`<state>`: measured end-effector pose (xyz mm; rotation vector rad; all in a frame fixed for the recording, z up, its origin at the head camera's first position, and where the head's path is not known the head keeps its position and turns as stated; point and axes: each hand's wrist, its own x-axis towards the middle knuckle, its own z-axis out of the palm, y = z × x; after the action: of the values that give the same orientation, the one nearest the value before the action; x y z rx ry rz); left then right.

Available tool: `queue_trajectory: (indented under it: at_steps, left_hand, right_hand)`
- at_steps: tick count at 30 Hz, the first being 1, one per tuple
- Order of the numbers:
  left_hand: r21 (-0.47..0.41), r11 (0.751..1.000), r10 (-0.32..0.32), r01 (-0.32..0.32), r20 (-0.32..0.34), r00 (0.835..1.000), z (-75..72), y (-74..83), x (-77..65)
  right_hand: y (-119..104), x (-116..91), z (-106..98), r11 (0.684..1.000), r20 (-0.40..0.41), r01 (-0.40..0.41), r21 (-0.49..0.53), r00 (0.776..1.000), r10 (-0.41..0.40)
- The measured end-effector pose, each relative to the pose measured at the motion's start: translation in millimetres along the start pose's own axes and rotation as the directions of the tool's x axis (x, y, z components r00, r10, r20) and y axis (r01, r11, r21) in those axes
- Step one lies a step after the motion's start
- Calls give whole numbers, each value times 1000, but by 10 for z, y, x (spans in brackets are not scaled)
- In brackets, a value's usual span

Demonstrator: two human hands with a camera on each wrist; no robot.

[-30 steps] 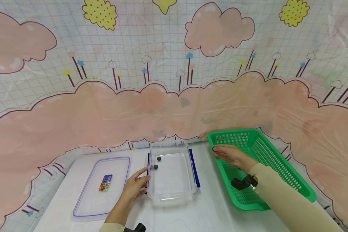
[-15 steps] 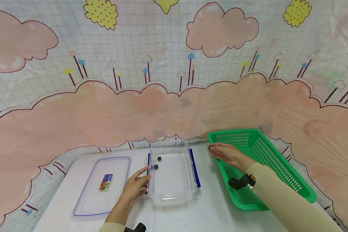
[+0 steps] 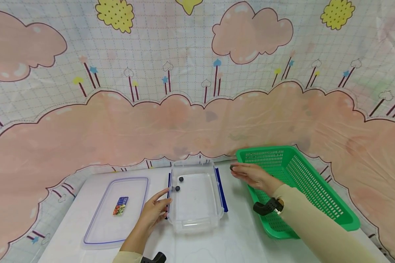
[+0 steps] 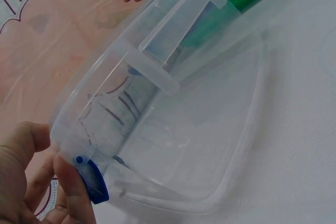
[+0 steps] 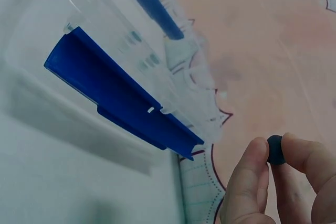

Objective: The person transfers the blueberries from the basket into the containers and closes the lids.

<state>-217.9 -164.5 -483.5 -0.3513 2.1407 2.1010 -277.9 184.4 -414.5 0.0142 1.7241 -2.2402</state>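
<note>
A clear plastic box [image 3: 197, 201] with blue side clips [image 3: 221, 190] stands on the white table, its top uncovered. Two small dark balls [image 3: 177, 188] lie inside it toward the left. My left hand [image 3: 154, 210] grips the box's left rim, its fingers beside a blue clip [image 4: 94, 182] in the left wrist view. Between the thumb and fingertips of my right hand [image 3: 253, 175] is another small dark ball [image 5: 275, 149], pinched in the air. That hand is between the box and the green basket [image 3: 319, 190], its forearm crossing over the basket.
To the left a clear lid [image 3: 98, 219] with a blue-purple edge lies flat, bearing a colourful label [image 3: 120, 206]. The basket's near-left rim stands to the right of the box. Behind the table hangs a patterned pink cloth [image 3: 151, 131].
My right hand has moved left with the ball, from over the basket's left rim into the gap toward the box. My left hand and the box have stayed put.
</note>
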Motion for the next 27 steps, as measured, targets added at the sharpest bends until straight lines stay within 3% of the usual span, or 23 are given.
queue_trajectory:
  at_steps: [15, 27]
  left_hand:
    - [-6, 1000, -9, 9, 11, 1000, -17, -21, 48]
    - [-7, 1000, 2, -2, -3, 1000, 1, -7, 8]
  right_hand:
    - [101, 104, 118, 1000, 32, -14, 3, 999, 14]
    - [201, 162, 237, 999, 79, -29, 42, 997, 26]
